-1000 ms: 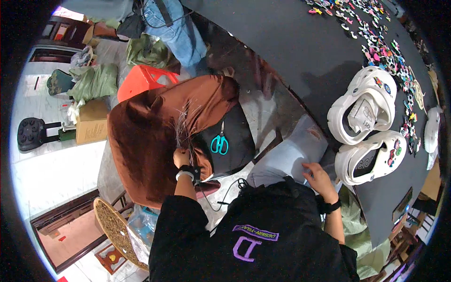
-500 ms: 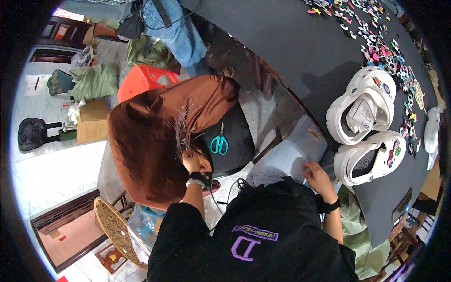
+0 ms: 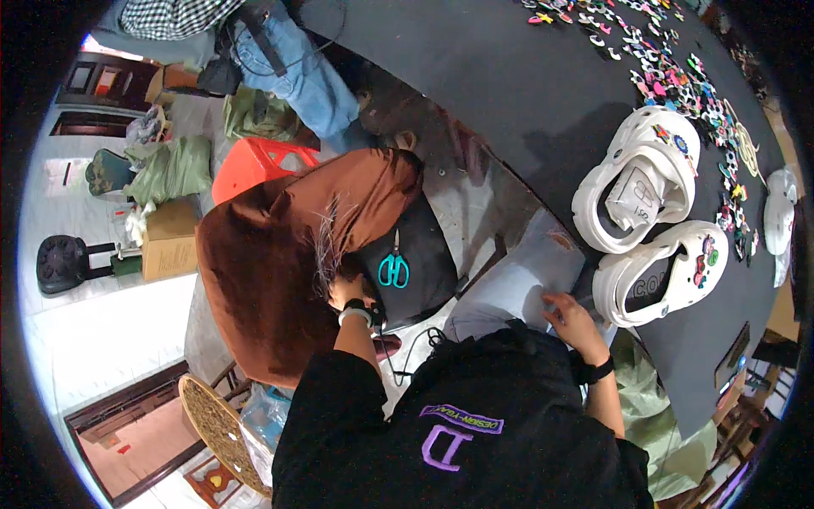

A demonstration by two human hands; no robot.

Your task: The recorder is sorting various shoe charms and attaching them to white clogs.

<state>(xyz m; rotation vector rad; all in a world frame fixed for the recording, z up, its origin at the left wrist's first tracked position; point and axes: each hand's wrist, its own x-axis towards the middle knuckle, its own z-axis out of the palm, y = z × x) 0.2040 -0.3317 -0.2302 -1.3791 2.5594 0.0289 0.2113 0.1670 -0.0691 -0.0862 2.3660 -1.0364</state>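
My left hand (image 3: 345, 293) is down on a shiny brown cloth (image 3: 263, 263), at the lower end of a bunch of thin pale strands (image 3: 325, 242). Its fingers are curled in; whatever they pinch is hidden. Beside it, teal-handled scissors (image 3: 393, 271) lie on a black surface (image 3: 428, 267), blades pointing away. My right hand (image 3: 578, 324) rests by my thigh in light jeans (image 3: 509, 280), its fingers loosely apart and holding nothing. Nearest to it on the dark table are two white clogs (image 3: 610, 208) with colourful charms, one with a pale packet inside.
Many small colourful charms (image 3: 670, 85) are scattered over the dark table (image 3: 475, 68) at the far right. A red plastic stool (image 3: 246, 170) stands behind the brown cloth. To the left are a cardboard box (image 3: 170, 242), green sacks (image 3: 174, 170) and a round woven tray (image 3: 212, 424).
The view has shifted slightly. My left hand has moved a little down and right at the strands, its fingers now more hidden. My right hand has stayed by the thigh.
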